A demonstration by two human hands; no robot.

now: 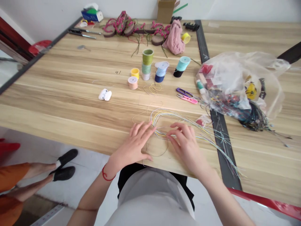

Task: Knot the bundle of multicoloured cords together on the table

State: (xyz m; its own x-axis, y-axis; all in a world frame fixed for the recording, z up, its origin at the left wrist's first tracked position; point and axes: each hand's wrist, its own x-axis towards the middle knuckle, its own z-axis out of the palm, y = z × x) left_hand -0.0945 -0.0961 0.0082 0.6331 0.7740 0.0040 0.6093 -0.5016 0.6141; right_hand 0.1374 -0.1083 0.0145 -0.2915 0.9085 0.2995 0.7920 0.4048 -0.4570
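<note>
And here we are on a loose bundle of fine multicoloured threads (181, 121), looping up near the front edge of the wooden surface (70, 94) and running off to the right across a dark strip (222, 150), the ends fanning out past it. The left hand (133, 146), a red cord (108, 174) at the wrist, lies flat, its fingers (143, 131) spread and relaxed, tips just on the strands. The right hand (185, 146) is the busy one, fingers (180, 133) curled in, pinching the threads. Good technique here: light pressure, strands lying flat, no yanking, or these fine lines could snag. Just beyond, pink thread snips (188, 99) lie beside purple ones (184, 92), spools of thread (147, 64) stand clustered, and a clear plastic bag (237, 84) slumps on the right.
</note>
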